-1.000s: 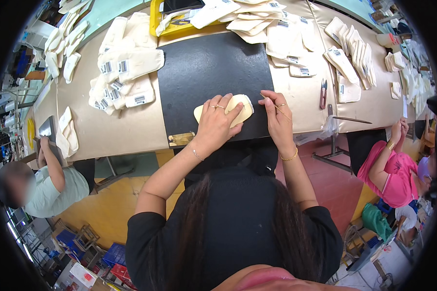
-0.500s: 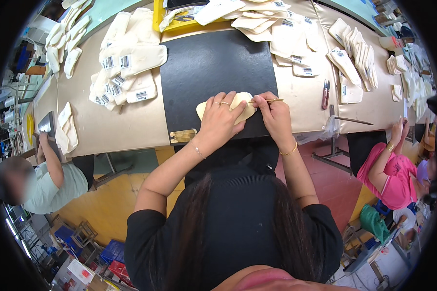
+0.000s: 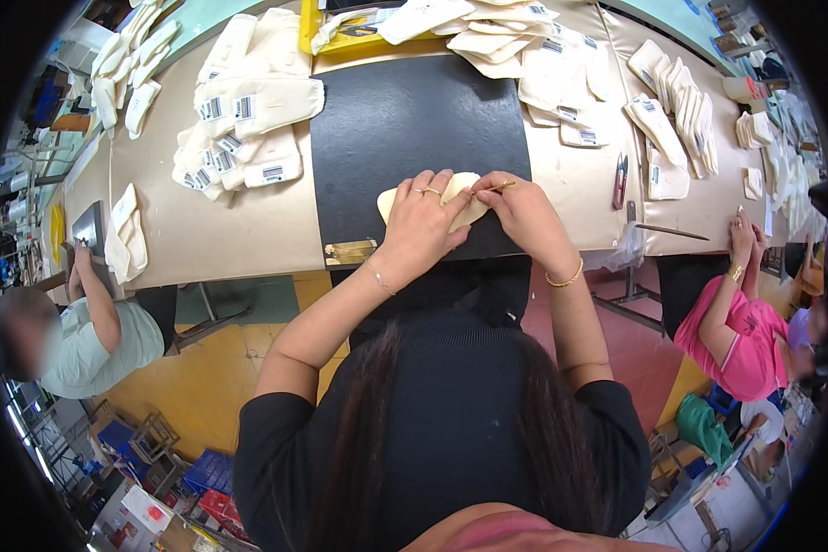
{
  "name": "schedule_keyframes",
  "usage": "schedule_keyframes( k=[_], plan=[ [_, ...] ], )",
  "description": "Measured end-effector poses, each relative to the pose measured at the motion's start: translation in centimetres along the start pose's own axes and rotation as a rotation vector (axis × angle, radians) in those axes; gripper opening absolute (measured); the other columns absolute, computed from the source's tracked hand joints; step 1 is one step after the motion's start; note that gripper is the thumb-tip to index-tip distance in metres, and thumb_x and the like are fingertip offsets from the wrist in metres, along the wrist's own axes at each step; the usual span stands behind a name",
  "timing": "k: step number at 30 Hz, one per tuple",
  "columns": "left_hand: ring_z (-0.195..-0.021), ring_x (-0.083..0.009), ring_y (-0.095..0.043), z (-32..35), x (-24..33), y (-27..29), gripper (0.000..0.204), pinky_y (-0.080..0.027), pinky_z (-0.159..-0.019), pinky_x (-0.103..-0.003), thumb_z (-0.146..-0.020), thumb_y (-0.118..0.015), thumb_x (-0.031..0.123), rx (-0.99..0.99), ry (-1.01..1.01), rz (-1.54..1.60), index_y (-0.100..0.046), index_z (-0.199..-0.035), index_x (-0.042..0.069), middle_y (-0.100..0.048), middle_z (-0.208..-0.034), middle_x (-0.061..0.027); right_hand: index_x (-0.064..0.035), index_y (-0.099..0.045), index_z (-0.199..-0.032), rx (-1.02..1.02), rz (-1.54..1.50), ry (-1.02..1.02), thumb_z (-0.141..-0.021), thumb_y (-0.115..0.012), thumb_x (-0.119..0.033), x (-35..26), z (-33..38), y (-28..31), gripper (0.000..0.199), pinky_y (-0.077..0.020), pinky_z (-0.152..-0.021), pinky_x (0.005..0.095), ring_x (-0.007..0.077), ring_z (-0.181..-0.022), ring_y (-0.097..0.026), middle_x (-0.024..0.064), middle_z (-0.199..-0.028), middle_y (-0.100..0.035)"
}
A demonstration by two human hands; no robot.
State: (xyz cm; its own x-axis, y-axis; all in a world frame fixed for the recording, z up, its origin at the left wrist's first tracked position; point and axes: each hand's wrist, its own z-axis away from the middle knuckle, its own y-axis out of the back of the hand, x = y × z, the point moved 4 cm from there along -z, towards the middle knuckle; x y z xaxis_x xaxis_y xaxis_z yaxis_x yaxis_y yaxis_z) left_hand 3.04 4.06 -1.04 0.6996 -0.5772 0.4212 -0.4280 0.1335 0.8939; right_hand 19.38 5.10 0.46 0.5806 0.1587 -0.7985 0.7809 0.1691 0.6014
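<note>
A cream, sole-shaped piece (image 3: 462,191) lies on the black mat (image 3: 405,120) at the table's near edge. My left hand (image 3: 420,224), wearing rings, presses down flat on it and covers its left half. My right hand (image 3: 523,213) grips a thin yellowish stick tool (image 3: 499,187) whose tip touches the piece's upper right edge. Both forearms come up from the lower edge, over my black top and long dark hair.
Piles of cream pieces with barcode labels (image 3: 244,129) lie left of the mat, more at the back (image 3: 506,37) and right (image 3: 672,110). A red-handled tool (image 3: 619,180) lies right of the mat. Other people sit at the left (image 3: 92,331) and right (image 3: 736,313).
My right hand has moved from flat on the mat onto the cream piece and now holds the stick tool at its edge. My left hand has stayed pressed on the piece.
</note>
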Motion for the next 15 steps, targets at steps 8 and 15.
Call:
schedule_keyframes(
  k=[8, 15],
  plan=[
    [-0.124, -0.0347, -0.052, 0.0, -0.2, -0.2, 0.049, -0.041, -0.105, -0.048, -0.076, -0.082, 0.028, -0.014, -0.002, -0.001, -0.069, -0.120, 0.012, -0.057, -0.134, -0.0161, -0.0016, -0.062, -0.087, 0.090, 0.175, 0.011, -0.093, -0.069, -0.014, -0.3, 0.1, -1.1, 0.016, -0.0518, -0.073, 0.0409, 0.0320, -0.081, -0.065, 0.0136, -0.082, -0.064],
    [-0.122, -0.0338, -0.053, -0.1, -0.5, -0.2, 0.048, -0.042, -0.101, -0.047, -0.076, -0.082, 0.028, 0.025, -0.048, 0.012, -0.068, -0.119, 0.013, -0.057, -0.131, -0.0150, -0.0017, -0.062, -0.083, 0.197, 0.135, 0.013, -0.094, -0.068, -0.011, 0.4, 0.0, -1.2, 0.016, -0.0519, -0.068, 0.0396, 0.0306, -0.071, -0.063, 0.0134, -0.074, -0.061]
  ],
)
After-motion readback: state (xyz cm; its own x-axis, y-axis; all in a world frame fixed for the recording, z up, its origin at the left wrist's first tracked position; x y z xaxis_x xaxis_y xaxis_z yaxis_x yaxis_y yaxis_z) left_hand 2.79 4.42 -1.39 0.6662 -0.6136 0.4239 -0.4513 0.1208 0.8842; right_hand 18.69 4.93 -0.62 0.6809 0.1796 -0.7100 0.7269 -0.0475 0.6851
